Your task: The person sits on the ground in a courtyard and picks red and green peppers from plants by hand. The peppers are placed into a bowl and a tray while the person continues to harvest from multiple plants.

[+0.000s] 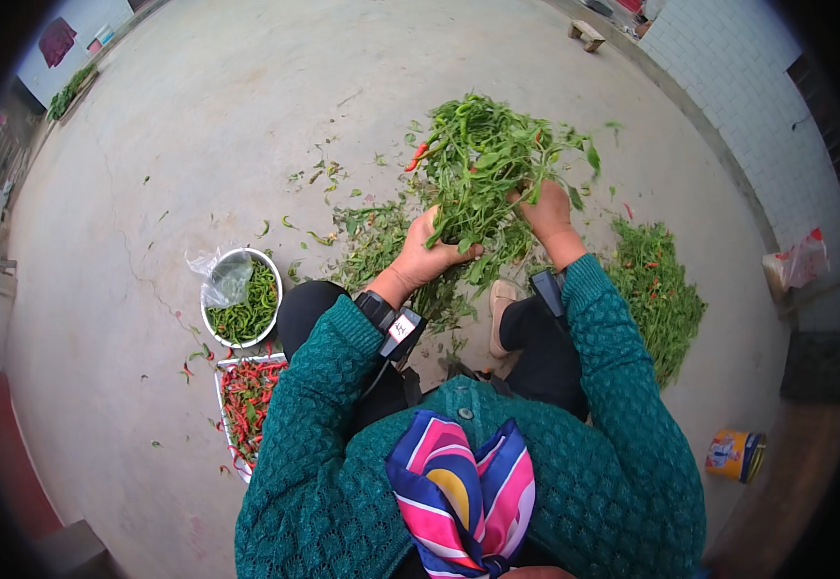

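A leafy bundle of chili pepper plants (489, 163) is held up in front of me, with green chilies and a red chili (417, 157) hanging at its left side. My left hand (431, 246) grips the lower left of the bundle, thumb reaching across the stems. On the right, my right hand (547, 210) is closed around stems, its fingertips partly hidden by leaves. Beneath the bundle, a heap of loose leaves and stalks (376, 242) lies on the concrete floor, between and beyond my feet.
To my left stand a round white basin (277, 289) of green chilies with a clear plastic bag (226, 281) and a white tray (221, 405) of red chilies. A pile of chili plants (659, 297) lies right, with a yellow tin (733, 456) further back. A low bench (586, 34) stands far off.
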A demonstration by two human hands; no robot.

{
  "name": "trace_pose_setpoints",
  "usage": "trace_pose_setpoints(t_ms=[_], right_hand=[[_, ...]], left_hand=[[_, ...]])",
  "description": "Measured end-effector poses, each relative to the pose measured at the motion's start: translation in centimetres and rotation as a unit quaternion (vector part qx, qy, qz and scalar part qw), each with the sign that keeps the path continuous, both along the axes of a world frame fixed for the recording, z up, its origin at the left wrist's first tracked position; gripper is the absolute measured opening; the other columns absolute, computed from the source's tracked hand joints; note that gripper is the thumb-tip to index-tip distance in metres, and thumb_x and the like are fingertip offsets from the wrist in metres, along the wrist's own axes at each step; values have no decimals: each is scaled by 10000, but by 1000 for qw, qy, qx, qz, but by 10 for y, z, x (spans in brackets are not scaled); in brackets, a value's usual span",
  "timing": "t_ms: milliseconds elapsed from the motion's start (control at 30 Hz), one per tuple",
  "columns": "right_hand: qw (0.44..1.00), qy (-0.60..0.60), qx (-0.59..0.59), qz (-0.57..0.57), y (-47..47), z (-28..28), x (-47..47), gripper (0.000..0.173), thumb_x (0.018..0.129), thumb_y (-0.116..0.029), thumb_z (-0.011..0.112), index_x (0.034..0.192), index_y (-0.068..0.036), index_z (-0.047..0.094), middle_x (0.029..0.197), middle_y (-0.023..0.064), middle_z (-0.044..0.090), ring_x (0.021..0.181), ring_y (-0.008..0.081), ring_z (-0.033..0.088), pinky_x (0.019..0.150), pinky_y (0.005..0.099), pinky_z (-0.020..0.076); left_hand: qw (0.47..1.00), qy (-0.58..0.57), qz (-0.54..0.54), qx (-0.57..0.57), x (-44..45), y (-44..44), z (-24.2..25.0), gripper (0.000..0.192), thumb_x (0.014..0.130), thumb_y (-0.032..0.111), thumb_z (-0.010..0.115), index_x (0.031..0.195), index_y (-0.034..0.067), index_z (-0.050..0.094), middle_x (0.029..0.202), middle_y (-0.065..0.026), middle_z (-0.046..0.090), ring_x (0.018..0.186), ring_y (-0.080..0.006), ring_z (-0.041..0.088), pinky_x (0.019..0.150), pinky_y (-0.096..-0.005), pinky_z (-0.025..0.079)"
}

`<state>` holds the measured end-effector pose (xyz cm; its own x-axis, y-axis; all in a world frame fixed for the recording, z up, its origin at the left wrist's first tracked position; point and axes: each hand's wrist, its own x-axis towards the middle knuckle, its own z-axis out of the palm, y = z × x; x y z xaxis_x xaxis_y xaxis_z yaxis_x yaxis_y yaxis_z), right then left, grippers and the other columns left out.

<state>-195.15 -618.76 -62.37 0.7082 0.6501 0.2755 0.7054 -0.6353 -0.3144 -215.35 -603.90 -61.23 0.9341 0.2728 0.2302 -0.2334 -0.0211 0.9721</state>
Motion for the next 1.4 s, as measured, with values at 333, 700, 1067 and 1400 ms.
trace_pose_setpoints(t_ms=[333, 700, 1067, 1400], right_hand=[[989, -65, -4, -132, -60, -18, 92, 312, 785, -296, 590, 695, -1, 644, 652, 192, 628, 538, 359, 580, 501, 427, 458], [922, 289, 257, 30, 5, 151, 4, 192, 885, -230, 599, 916, -51, 659, 604, -1, 551, 514, 52, 473, 443, 201, 393], [920, -39, -183, 344, 166, 109, -23, 143, 735, -166, 624, 820, -51, 619, 736, 168, 619, 683, 348, 598, 627, 433, 480], [791, 525, 287, 127, 166, 133, 84, 260, 955, -305, 509, 767, -129, 478, 534, -55, 317, 392, 74, 271, 357, 257, 197]], left_hand=[[981, 43, 159, 106, 3, -16, -24, 414, 690, 182, 796, 1018, 37, 589, 909, -115, 661, 804, -234, 647, 741, -334, 510], [916, 162, 291, 225, 26, -20, -52, 348, 712, 203, 723, 932, 46, 503, 733, -209, 618, 711, -412, 612, 637, -481, 484], [936, 111, 271, 196, 28, -27, -59, 357, 594, 25, 655, 900, 9, 471, 741, -238, 589, 742, -464, 587, 625, -520, 461], [933, 104, 336, 78, 19, -8, -37, 275, 652, 45, 618, 879, 25, 465, 765, -230, 596, 771, -461, 585, 660, -529, 453]])
